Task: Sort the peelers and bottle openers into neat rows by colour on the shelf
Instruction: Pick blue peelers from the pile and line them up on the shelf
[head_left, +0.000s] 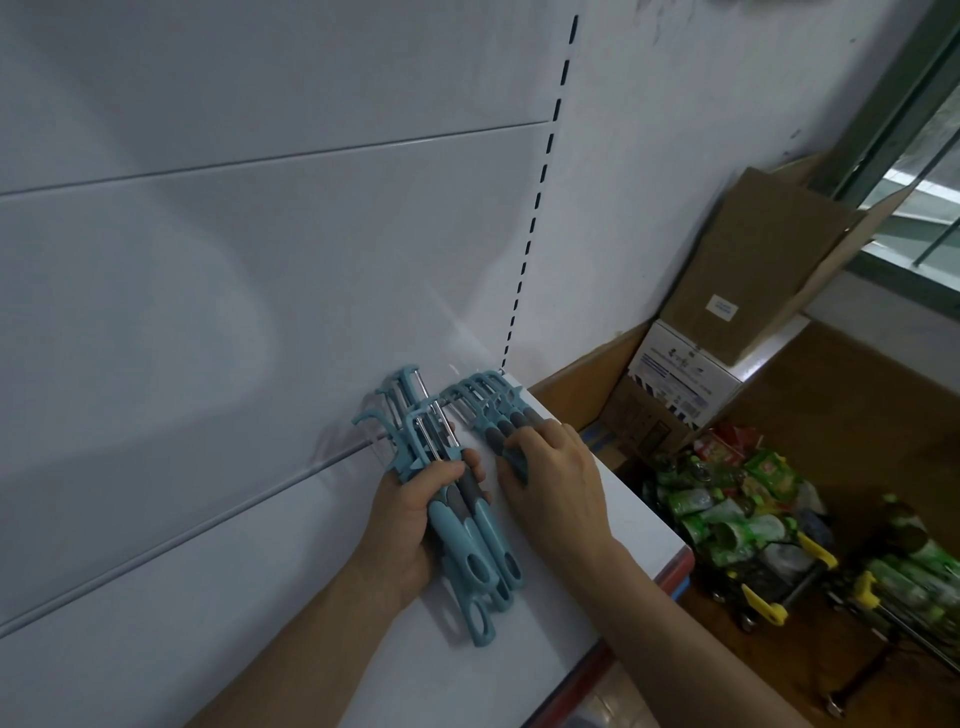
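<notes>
The left grip (405, 519) clasps a bundle of blue peelers (488, 530). The right grip (561, 478) clutches handles in the peeler row (493, 400) on the shelf (545, 649).

Left hand (410, 519) at centre frame, fingers and thumb wrapped round peeler bundle (488, 540), left forearm entering from lower left, right hand (558, 483) just right of it, palm down, fingertips curled over handles of peeler row (498, 410), right forearm running to lower right.

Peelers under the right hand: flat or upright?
Flat: the peelers lie side by side on the shelf, right hand on their handles.
</notes>
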